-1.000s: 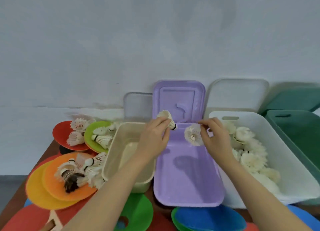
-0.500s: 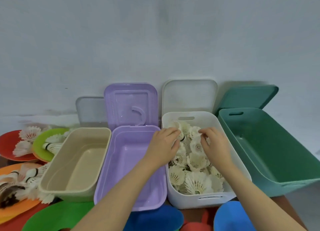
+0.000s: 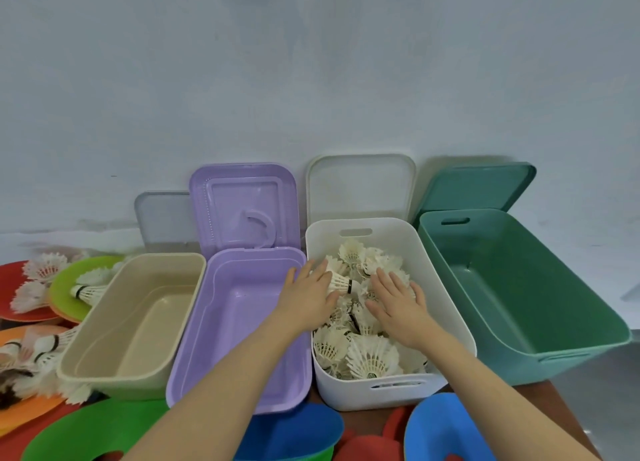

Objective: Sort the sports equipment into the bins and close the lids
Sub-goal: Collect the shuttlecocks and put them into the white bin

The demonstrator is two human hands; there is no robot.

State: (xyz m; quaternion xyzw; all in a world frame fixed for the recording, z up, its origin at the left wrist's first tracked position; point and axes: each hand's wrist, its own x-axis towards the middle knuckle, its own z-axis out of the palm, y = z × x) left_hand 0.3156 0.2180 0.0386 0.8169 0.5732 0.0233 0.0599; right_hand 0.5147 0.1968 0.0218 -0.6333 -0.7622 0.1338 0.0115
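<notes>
Hands (image 3: 308, 296) flat on feathery shuttlecocks (image 3: 372, 355).

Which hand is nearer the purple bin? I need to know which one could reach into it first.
Left. The left hand lies across the purple bin's right rim, reaching toward the white bin. The right hand rests flat on the shuttlecocks inside the white bin, farther away.

A brown counter (image 3: 550, 401) against the wall carries four open bins side by side: beige bin (image 3: 104, 374), purple bin (image 3: 194, 367), white bin (image 3: 446, 298), green bin (image 3: 568, 356). Coloured flat discs (image 3: 294, 433) lie along its front and left
</notes>
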